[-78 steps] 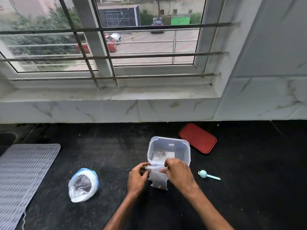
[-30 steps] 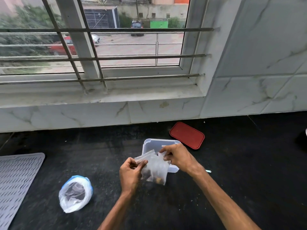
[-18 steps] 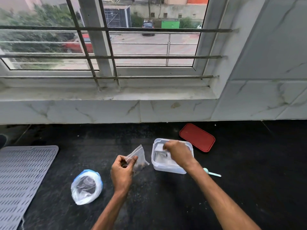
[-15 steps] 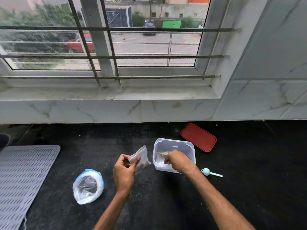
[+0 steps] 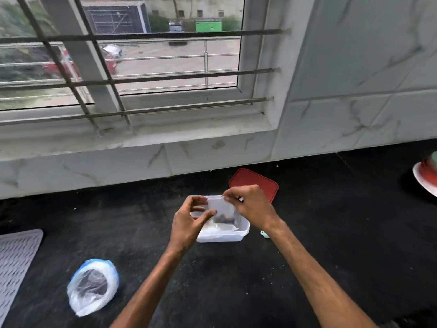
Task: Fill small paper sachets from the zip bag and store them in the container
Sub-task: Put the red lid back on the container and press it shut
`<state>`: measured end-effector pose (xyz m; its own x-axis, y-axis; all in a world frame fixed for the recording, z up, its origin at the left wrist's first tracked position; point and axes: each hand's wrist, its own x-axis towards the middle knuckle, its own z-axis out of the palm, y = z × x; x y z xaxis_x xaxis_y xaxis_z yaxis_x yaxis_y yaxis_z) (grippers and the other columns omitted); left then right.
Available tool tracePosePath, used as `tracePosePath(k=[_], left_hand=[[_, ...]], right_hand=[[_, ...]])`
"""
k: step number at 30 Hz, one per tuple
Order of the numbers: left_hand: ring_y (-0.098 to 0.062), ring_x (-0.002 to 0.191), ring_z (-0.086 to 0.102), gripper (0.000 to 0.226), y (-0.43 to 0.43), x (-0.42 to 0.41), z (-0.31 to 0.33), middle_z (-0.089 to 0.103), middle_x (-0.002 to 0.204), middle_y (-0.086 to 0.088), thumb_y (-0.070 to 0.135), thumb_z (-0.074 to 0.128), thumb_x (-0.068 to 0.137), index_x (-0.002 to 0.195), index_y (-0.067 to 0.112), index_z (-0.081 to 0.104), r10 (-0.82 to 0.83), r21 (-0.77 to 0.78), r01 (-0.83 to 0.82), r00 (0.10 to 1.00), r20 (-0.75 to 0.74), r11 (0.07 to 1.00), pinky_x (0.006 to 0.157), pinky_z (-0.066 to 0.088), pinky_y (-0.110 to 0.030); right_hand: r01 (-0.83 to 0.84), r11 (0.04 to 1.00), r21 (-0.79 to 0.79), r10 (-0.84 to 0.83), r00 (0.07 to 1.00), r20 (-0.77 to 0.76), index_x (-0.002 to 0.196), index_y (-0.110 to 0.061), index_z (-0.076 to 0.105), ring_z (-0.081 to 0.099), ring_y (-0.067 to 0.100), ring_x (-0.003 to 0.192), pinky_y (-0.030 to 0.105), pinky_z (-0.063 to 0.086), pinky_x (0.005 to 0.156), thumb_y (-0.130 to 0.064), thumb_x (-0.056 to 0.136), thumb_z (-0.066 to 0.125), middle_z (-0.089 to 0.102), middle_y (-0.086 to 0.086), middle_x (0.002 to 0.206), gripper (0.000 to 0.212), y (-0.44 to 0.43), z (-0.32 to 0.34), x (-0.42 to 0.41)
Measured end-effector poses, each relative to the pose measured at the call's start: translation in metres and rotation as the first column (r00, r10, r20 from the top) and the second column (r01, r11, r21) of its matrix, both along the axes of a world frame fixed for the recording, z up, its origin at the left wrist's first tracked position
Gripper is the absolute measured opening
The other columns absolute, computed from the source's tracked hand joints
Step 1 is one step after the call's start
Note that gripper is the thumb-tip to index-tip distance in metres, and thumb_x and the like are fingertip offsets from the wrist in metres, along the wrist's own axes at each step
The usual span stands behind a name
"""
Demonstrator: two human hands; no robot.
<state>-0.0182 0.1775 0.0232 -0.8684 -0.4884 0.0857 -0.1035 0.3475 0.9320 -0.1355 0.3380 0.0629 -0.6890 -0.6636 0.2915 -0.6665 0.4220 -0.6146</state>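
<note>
- Nearest us, a crumpled clear plastic bag (image 5: 92, 286) lies on the black table (image 5: 343, 221), left of the arms.
- We see the left hand (image 5: 190, 221) and right hand (image 5: 251, 207) above the open clear container (image 5: 222, 237). The fingers of both pinch the edges of a small zip bag (image 5: 221, 209) holding dark bits.
- A teal scoop (image 5: 264, 234) peeks out beside the right wrist.
- Farther back lies the red lid (image 5: 254, 181).

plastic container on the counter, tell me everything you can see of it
The container is a clear plastic tub with rounded corners, standing upright and open on the black counter. Pale packets lie inside. A red lid lies flat behind it. The left hand and right hand pinch a small clear bag over it, hiding much of the rim; whether they touch it is unclear.
</note>
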Motion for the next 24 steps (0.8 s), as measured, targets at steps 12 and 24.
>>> tracePosePath(k=[12,24], left_hand=[[-0.016,0.149,0.018,0.073,-0.006,-0.013,-0.052,0.017,0.162,0.002,0.035,0.057,0.095,0.155,0.017,0.018,0.098,-0.37,0.03,0.941,0.323,0.929,0.117,0.026,-0.035],[-0.002,0.133,0.041,0.072,0.009,0.029,-0.054,0.033,0.15,0.022,0.036,0.055,0.095,0.152,0.04,0.011,0.1,-0.252,-0.009,0.931,0.351,0.968,0.107,0.04,-0.033]], right_hand=[[-0.077,0.981,0.177,0.049,0.987,0.154,0.106,-0.02,0.072,0.068,0.013,0.095,0.028,0.053,0.085,-0.027,0.094,0.06,0.074,-0.002,0.105,0.018,0.012,-0.069,-0.021],[0.073,0.667,0.741,-0.204,0.975,0.088,0.155,-0.024,0.01,-0.008,0.037,0.148,0.061,0.009,0.115,-0.063,0.088,0.05,-0.007,0.014,0.162,0.088,0.02,-0.135,-0.137]])
